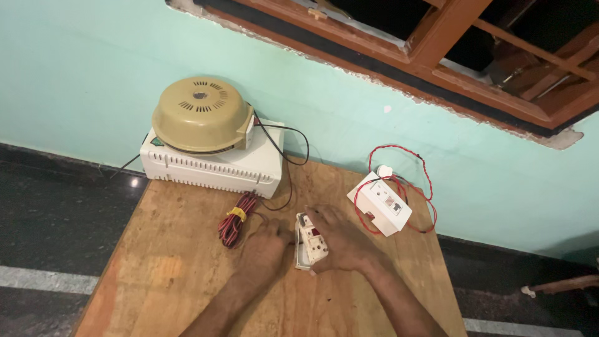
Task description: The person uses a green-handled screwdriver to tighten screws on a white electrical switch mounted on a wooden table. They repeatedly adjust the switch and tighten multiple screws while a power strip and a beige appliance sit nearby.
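Observation:
A small white switch-and-socket board [311, 242] with a red switch lies on the wooden table [181, 281] between my hands. My right hand [343, 242] wraps around its right side, thumb under its lower edge. My left hand [265, 249] is closed and presses against the board's left side; what its fingers hold is hidden. A coil of red and black wire [234, 223], bound with yellow tape, lies just left of my left hand.
A white vented box [215, 163] with a beige domed motor housing [199, 115] on top stands at the table's back left. A second white switch box [380, 203] with looping red wire [424, 181] sits at the back right. A turquoise wall and wooden window frame [449, 56] lie behind.

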